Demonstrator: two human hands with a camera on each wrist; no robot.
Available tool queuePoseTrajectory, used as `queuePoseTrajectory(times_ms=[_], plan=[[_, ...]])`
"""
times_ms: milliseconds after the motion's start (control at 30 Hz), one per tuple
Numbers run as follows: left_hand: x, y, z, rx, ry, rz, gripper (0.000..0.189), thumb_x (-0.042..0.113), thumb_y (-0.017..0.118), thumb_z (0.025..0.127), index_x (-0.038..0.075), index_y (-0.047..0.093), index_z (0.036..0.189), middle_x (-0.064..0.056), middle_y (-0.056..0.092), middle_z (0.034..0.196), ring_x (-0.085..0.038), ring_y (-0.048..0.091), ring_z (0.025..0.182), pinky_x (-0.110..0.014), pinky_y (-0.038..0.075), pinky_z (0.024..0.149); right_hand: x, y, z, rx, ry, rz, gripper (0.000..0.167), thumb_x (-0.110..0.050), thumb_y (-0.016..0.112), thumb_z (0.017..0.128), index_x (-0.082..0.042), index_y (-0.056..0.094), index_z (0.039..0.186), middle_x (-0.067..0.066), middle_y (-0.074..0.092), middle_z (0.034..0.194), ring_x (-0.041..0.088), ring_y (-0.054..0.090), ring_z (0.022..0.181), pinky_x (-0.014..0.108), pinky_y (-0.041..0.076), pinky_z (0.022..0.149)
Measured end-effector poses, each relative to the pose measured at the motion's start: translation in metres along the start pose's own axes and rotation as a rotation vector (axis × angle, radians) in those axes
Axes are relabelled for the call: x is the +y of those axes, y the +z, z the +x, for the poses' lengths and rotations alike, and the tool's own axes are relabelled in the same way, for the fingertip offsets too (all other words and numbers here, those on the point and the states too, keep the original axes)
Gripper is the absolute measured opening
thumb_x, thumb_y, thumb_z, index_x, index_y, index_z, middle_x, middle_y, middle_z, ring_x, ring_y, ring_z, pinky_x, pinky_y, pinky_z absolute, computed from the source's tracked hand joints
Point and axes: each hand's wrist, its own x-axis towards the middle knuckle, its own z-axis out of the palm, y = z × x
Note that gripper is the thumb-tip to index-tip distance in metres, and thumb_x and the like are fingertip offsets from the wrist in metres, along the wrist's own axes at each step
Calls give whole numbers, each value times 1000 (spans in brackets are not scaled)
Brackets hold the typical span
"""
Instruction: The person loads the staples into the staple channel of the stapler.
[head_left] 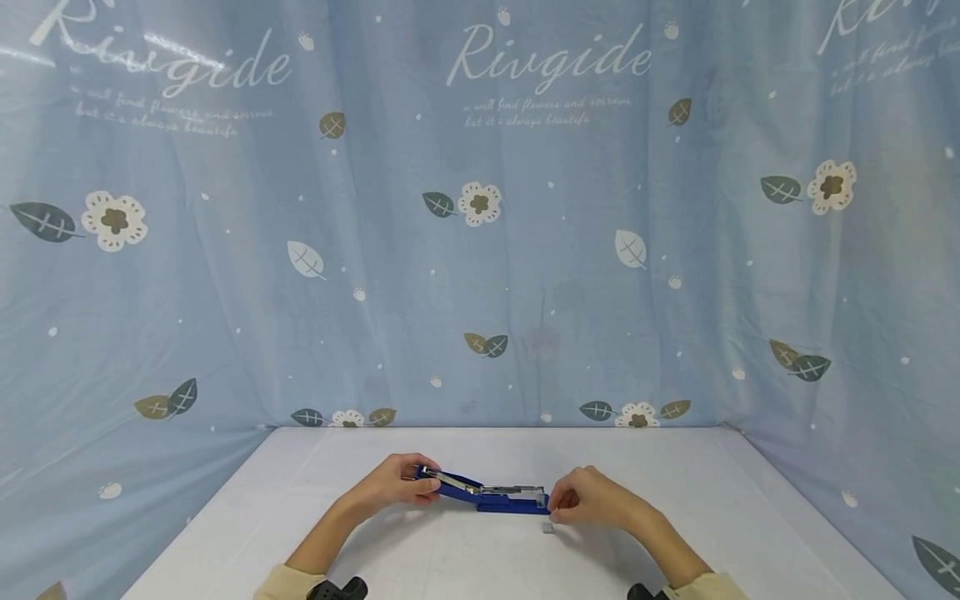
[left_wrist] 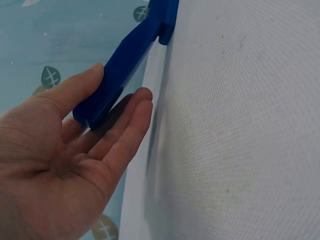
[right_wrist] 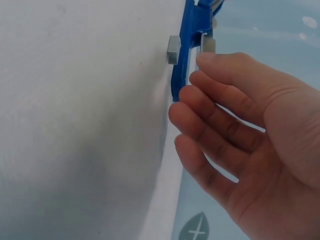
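Note:
A blue stapler (head_left: 512, 506) lies on the white table with its top swung open to the left and its metal magazine (head_left: 513, 490) exposed. My left hand (head_left: 399, 483) grips the free end of the blue top arm (left_wrist: 117, 75) between thumb and fingers, holding it raised off the table. At the opposite end, my right hand (head_left: 592, 500) has its fingertips right by the front of the stapler. Its fingers are loosely bent, the thumb tip overlapping the magazine's metal end in the right wrist view. A small grey staple strip (right_wrist: 173, 50) lies on the table beside the stapler.
The white table (head_left: 450, 558) runs back to a light blue patterned curtain (head_left: 555, 292), which hangs behind it and along both sides. Dark wrist devices (head_left: 337, 588) sit at the sleeve cuffs.

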Motion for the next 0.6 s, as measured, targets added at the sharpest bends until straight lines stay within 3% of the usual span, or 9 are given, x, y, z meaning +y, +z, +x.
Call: queuePoseTrajectory(times_ms=[600], plan=[[0, 0, -1, -6, 7, -14, 40, 17, 72, 91, -5, 60, 122, -16, 70, 101, -30, 72, 93, -40, 62, 81, -6, 7, 0, -17, 45, -21, 6, -16, 78, 82, -13, 75, 86, -11, 66, 73, 1, 53, 64, 15, 49, 59]])
